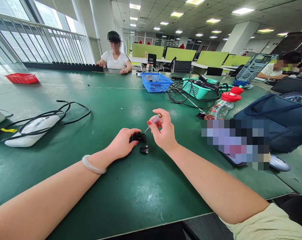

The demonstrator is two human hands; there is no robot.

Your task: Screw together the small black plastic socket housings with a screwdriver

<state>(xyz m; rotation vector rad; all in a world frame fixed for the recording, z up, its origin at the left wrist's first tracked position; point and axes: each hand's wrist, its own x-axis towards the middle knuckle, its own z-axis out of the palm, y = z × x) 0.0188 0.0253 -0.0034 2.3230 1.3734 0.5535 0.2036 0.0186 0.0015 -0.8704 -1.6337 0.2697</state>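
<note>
On the green tabletop, my left hand (123, 143) pinches a small black part (140, 137) between thumb and fingers; its exact kind is too small to make out. Held in my right hand (164, 130) is a small screwdriver (154, 120) with a pale handle and a brownish end. It tilts down to the left, and its tip meets the right side of the black part, though whether it sits in a screw I cannot tell. Just below, a second small black piece (144, 150) with light metallic prongs lies loose on the table.
A white device with a black strap (33, 131) lies at left, and a red tray (22, 78) behind it. A blue basket (156, 82), a green basket (201, 89) with cables, a red-lidded bottle (223, 105) and a dark blue bag (273, 116) stand beyond. A person (115, 55) sits opposite.
</note>
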